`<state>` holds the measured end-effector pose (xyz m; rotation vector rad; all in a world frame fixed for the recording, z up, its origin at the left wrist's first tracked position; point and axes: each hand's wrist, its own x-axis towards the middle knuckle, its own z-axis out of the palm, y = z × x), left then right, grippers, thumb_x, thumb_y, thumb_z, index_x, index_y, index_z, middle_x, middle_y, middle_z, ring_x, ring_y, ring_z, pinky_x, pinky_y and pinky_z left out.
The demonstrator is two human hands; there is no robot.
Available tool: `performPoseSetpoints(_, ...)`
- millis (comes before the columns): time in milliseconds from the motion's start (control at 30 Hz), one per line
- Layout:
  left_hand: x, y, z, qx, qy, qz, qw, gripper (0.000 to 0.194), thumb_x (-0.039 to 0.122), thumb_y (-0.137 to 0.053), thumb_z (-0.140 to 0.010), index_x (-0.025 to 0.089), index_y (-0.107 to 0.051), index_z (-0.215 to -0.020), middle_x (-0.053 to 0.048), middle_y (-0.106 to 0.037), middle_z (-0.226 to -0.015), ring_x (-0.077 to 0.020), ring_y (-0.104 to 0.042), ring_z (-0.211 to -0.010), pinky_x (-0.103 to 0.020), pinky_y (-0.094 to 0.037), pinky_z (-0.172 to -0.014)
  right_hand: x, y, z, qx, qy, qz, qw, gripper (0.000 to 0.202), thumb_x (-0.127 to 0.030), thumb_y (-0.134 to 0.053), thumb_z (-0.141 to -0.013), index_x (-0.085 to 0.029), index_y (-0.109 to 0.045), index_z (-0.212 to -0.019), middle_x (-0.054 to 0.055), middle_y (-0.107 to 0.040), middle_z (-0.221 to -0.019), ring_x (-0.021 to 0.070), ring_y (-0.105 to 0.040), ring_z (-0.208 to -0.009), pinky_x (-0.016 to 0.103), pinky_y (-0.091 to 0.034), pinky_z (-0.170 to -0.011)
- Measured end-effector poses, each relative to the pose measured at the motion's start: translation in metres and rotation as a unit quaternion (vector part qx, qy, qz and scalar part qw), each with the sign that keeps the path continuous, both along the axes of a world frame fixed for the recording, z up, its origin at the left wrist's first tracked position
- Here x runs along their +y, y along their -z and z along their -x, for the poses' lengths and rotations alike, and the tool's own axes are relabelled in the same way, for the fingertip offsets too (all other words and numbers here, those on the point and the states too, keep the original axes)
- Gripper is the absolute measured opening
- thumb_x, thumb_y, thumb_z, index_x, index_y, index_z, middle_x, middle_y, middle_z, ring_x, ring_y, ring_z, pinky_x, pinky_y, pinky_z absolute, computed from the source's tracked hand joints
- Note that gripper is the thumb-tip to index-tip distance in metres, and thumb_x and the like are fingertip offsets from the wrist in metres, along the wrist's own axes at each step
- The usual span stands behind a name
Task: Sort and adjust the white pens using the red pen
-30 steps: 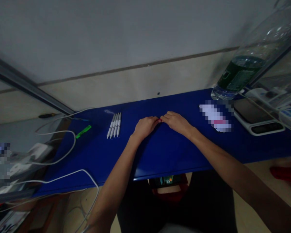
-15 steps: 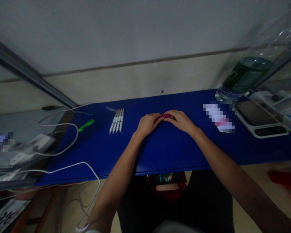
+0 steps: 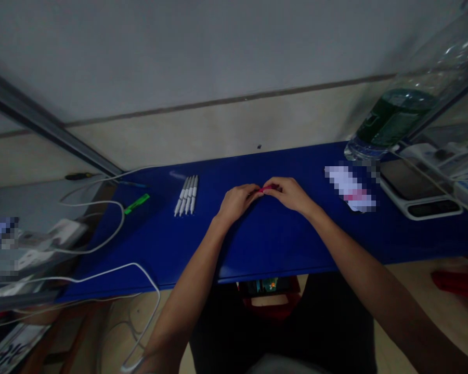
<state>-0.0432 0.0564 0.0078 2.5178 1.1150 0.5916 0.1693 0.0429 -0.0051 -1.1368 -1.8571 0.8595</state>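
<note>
Over the middle of the blue table [image 3: 273,239], my left hand [image 3: 237,201] and my right hand [image 3: 287,192] meet fingertip to fingertip. Both are closed on a small pink-red object [image 3: 265,188], which looks slender like a pen. The fingers cover much of it, so its ends are hidden. Several white and grey pens [image 3: 186,196] lie side by side to the left of my left hand.
A green item [image 3: 137,203] and white cables [image 3: 122,221] are on the left. At the right are a blurred white packet [image 3: 349,188], a scale-like device [image 3: 417,188] and a large clear bottle [image 3: 392,122]. A wall stands behind the table.
The view has shifted very slightly. Both hands remain around the pink-red object, whose angle between the fingers is slightly more tilted.
</note>
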Motion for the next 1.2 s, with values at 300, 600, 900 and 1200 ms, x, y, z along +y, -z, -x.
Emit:
performPoseSetpoints(300,-0.004,-0.005,-0.001,-0.005,-0.019,0.009,1.0,0.036,0.048,-0.044,-0.102,0.022,-0.068,-0.11,-0.005,-0.073,-0.099,-0.0163,-0.066,-0.083,-0.024,-0.043,-0.07,-0.001,-0.003,0.001,0.018,-0.013,0.024,0.999,0.027,-0.043,-0.069,-0.085,-0.021,-0.067,-0.101,0.002,-0.071,-0.087,0.0146,-0.062,-0.072,0.027,-0.046,-0.066)
performPoseSetpoints(600,-0.007,-0.004,-0.006,-0.025,-0.028,0.01,0.999,0.039,0.051,-0.044,-0.101,0.022,-0.068,-0.109,-0.005,-0.073,-0.099,-0.0162,-0.066,-0.083,-0.025,-0.044,-0.072,0.001,-0.001,0.001,0.078,-0.001,0.063,0.995,0.018,-0.035,-0.063,-0.089,-0.018,-0.069,-0.092,0.003,-0.071,-0.08,0.0145,-0.064,-0.07,0.029,-0.049,-0.068)
performPoseSetpoints(900,-0.006,-0.001,-0.003,-0.027,-0.067,0.006,0.997,0.029,0.043,-0.05,-0.1,0.024,-0.063,-0.119,-0.005,-0.073,-0.104,-0.0166,-0.067,-0.085,-0.024,-0.044,-0.069,0.001,0.002,0.006,0.071,0.041,0.032,0.996,0.036,-0.042,-0.076,-0.078,-0.022,-0.064,-0.105,0.003,-0.07,-0.09,0.0174,-0.066,-0.077,0.028,-0.048,-0.062)
performPoseSetpoints(1200,-0.01,-0.007,-0.008,-0.018,-0.054,-0.002,0.998,0.037,0.048,-0.044,-0.102,0.022,-0.064,-0.12,-0.006,-0.072,-0.102,-0.0173,-0.068,-0.088,-0.025,-0.046,-0.073,0.002,0.0,0.005,0.043,0.067,0.03,0.996,0.025,-0.042,-0.06,-0.091,-0.019,-0.072,-0.088,0.003,-0.068,-0.073,0.0156,-0.062,-0.066,0.029,-0.047,-0.063)
